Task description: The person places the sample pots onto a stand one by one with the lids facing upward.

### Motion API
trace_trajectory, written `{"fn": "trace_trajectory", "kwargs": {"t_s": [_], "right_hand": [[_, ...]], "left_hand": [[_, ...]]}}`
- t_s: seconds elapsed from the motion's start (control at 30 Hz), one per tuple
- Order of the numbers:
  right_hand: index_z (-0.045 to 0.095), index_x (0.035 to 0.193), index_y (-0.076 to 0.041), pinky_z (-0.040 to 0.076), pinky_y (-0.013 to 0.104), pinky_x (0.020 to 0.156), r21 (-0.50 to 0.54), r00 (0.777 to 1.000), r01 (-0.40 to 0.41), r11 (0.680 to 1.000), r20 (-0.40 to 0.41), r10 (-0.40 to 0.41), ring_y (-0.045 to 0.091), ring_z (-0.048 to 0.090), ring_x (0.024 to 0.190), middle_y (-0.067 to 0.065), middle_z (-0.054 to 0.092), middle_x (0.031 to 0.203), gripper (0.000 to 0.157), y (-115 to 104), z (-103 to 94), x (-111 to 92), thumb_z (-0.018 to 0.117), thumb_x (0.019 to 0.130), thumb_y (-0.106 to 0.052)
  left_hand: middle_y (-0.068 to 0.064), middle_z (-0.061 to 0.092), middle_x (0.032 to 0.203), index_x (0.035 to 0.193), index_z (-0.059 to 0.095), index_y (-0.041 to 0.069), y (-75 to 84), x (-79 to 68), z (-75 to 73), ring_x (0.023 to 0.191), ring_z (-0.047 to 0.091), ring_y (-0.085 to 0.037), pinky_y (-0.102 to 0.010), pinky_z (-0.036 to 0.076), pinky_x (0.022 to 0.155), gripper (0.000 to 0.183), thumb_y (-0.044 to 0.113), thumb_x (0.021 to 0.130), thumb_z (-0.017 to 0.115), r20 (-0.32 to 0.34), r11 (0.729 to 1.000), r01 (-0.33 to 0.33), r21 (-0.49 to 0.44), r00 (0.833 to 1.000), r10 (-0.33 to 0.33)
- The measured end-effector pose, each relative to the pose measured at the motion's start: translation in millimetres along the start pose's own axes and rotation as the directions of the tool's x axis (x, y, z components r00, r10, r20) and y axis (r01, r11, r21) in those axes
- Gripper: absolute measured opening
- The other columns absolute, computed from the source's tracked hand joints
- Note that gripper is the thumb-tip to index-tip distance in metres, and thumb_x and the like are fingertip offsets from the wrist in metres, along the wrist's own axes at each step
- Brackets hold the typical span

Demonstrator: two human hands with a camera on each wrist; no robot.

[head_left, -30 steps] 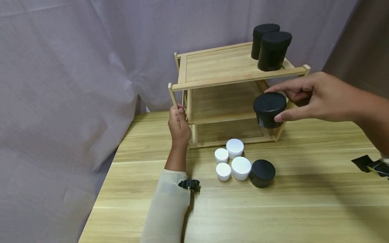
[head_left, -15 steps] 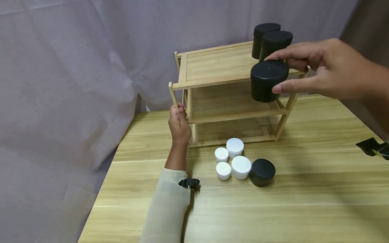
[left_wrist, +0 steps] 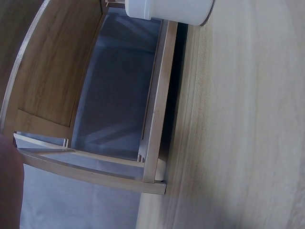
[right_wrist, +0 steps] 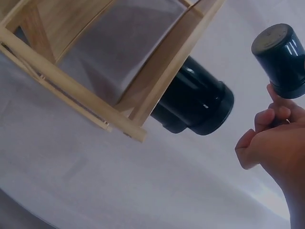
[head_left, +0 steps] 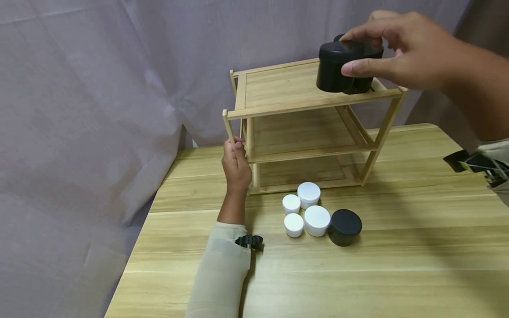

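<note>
My right hand pinches a black lidded jar between thumb and fingers, at the right end of the wooden rack. In the right wrist view the held jar is apart from the two black jars standing on the top shelf. From the head those two are mostly hidden behind the held jar and hand. My left hand grips the rack's left front post. On the table before the rack stand several white lidded jars and one black jar.
The wooden table carries the three-level rack. A grey curtain hangs behind and to the left. The white jar nearest the left wrist camera is close to the rack's lower rail.
My right hand has lifted the black jar from the middle-shelf height to above the top shelf, moving slightly left. The left hand keeps its grip on the post.
</note>
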State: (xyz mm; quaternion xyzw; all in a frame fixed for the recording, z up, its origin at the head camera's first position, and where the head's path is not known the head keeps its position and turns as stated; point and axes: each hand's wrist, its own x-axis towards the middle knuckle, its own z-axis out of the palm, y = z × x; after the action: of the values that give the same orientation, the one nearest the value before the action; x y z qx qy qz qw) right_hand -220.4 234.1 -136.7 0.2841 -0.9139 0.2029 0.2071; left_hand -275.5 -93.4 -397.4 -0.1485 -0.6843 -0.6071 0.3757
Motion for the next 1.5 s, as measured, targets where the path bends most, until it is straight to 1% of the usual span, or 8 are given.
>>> {"fn": "trace_trajectory", "kwargs": {"t_s": [0.2,0.33,0.53,0.87,0.97,1.03,1.13,1.5], "right_hand": [[0.065,0.148,-0.003,0.028,0.033,0.081,-0.028,0.998,-0.055,0.998,0.021,0.056,0.007,0.037,0.097,0.007,0.051,0.115,0.049,5,0.6,17,0.072,0.105,-0.026],[0.060,0.152,0.000,0.032,0.035,0.084,-0.044,0.993,-0.102,0.994,0.052,0.105,0.022,0.042,0.109,0.019,0.051,0.125,0.053,7,2.0,28,0.069,0.107,-0.027],[0.055,0.158,-0.005,0.033,0.034,0.086,-0.040,0.986,-0.137,0.990,0.090,0.140,0.024,0.040,0.106,0.015,0.049,0.131,0.053,11,3.1,43,0.063,0.111,-0.027],[0.042,0.166,-0.008,0.042,0.069,0.104,-0.048,0.958,-0.238,0.970,0.156,0.243,0.054,0.045,0.133,0.034,0.036,0.159,0.061,10,9.1,69,0.054,0.114,-0.035],[0.039,0.167,-0.004,0.019,0.080,0.127,-0.075,0.947,-0.272,0.959,0.157,0.281,0.061,0.030,0.155,0.036,0.027,0.171,0.064,10,11.5,75,0.054,0.113,-0.036],[0.037,0.167,-0.003,0.000,0.080,0.130,-0.116,0.941,-0.286,0.951,0.156,0.302,0.060,0.016,0.163,0.035,0.023,0.174,0.066,9,12.3,80,0.053,0.113,-0.038],[0.035,0.167,-0.001,-0.012,0.081,0.126,-0.197,0.936,-0.291,0.936,0.146,0.321,0.057,0.007,0.164,0.036,0.023,0.172,0.070,8,14.6,84,0.050,0.113,-0.042],[0.040,0.159,0.009,-0.004,0.082,0.125,-0.394,0.935,-0.216,0.893,0.182,0.306,0.055,0.007,0.156,0.039,0.025,0.156,0.071,1,29.8,97,0.050,0.112,-0.043]], "left_hand": [[0.001,0.044,0.073,0.117,0.057,-0.012,1.1,0.0,2.5,0.065,0.039,-0.006,-0.023,0.035,0.058,0.079,0.064,0.107,0.036,0.003,1.000,0.000,-0.013,1.000,0.000],[0.003,0.043,0.073,0.117,0.057,-0.012,0.8,-0.4,3.5,0.064,0.039,-0.006,-0.022,0.034,0.058,0.080,0.065,0.107,0.036,0.002,1.000,0.010,-0.012,1.000,-0.010],[0.001,0.044,0.073,0.117,0.058,-0.009,-0.4,-0.7,3.1,0.064,0.039,-0.005,-0.022,0.035,0.057,0.075,0.062,0.108,0.036,-0.001,1.000,0.000,-0.005,1.000,0.000],[0.004,0.043,0.072,0.116,0.058,-0.010,1.0,-1.6,5.3,0.063,0.038,-0.005,-0.023,0.034,0.056,0.074,0.060,0.109,0.036,-0.005,1.000,0.007,-0.020,1.000,-0.007],[0.004,0.042,0.072,0.117,0.058,-0.011,1.6,-2.4,6.7,0.063,0.038,-0.005,-0.023,0.034,0.056,0.076,0.061,0.108,0.036,0.002,1.000,0.015,-0.018,1.000,-0.015],[0.004,0.042,0.072,0.118,0.057,-0.012,1.7,-2.4,7.4,0.063,0.038,-0.006,-0.023,0.033,0.056,0.078,0.061,0.108,0.036,0.004,1.000,0.015,-0.015,1.000,-0.015],[0.003,0.043,0.072,0.118,0.057,-0.013,1.5,-2.0,8.3,0.063,0.038,-0.006,-0.023,0.033,0.057,0.078,0.061,0.108,0.036,0.005,1.000,0.011,-0.011,1.000,-0.011],[0.003,0.043,0.072,0.118,0.058,-0.012,0.8,-3.8,8.2,0.063,0.038,-0.006,-0.023,0.033,0.056,0.079,0.063,0.107,0.036,0.002,1.000,0.014,-0.011,1.000,-0.014]]}}
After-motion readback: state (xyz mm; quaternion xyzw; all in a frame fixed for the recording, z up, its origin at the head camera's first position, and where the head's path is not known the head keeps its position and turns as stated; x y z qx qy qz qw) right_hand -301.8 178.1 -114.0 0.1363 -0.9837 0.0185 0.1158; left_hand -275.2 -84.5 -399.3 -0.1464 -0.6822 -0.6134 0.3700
